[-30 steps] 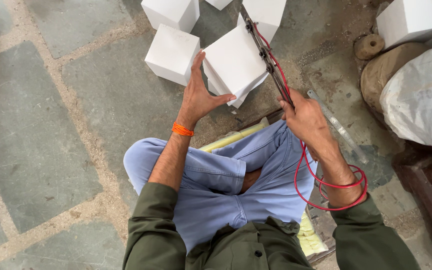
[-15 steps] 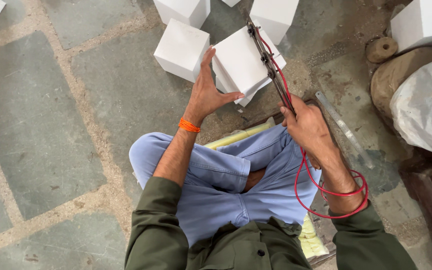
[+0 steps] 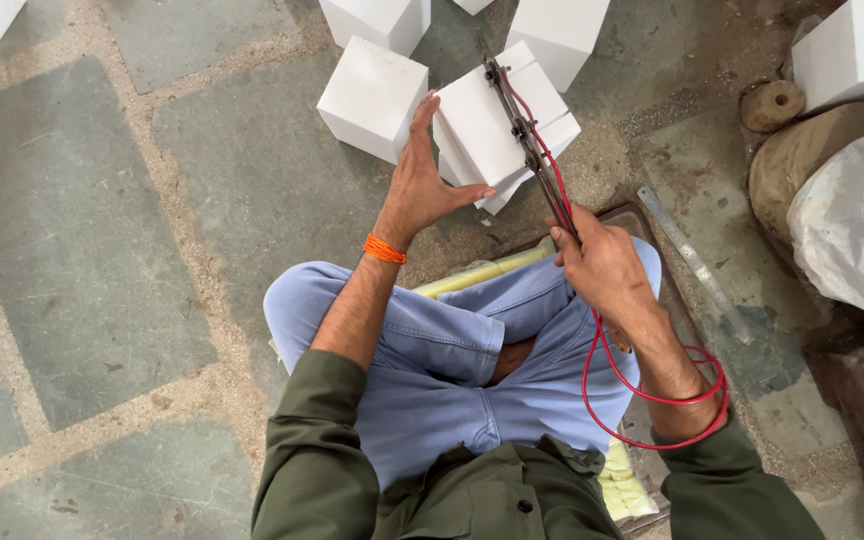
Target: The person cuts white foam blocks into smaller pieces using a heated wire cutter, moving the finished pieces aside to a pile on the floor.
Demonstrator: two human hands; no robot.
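Grey stone slabs with pale joints [image 3: 102,250] made up the floor, and the person sat cross-legged on it in blue trousers and a green shirt, over a yellow mat [image 3: 472,275].

Straight ahead of the knees sat a white block [image 3: 487,125], tilted, with a second slab just under its right edge. The left hand [image 3: 422,185] lay flat against the block's left face, fingers stretched out and open, thumb pointing right along the lower edge; it pressed rather than gripped. An orange thread [image 3: 384,249] ringed that wrist.

The right hand [image 3: 602,265] was closed in a fist around the near end of a long metal-framed tool [image 3: 532,150]. The tool ran up and away from the fist, across the block's right side, touching its top face. A red cord [image 3: 652,400] followed the tool's frame, passed the fist and looped around the right forearm.

More white blocks stood near: one [image 3: 372,95] just left of the left hand's fingertips, two more [image 3: 562,30] beyond along the top edge, one at the far top left corner and one [image 3: 852,50] at the top right. A metal ruler [image 3: 694,262] lay on the floor right of the right hand. Farther right sat a white sack [image 3: 852,225] against a brown bundle [image 3: 802,150], with a small brown spool [image 3: 772,105] above.
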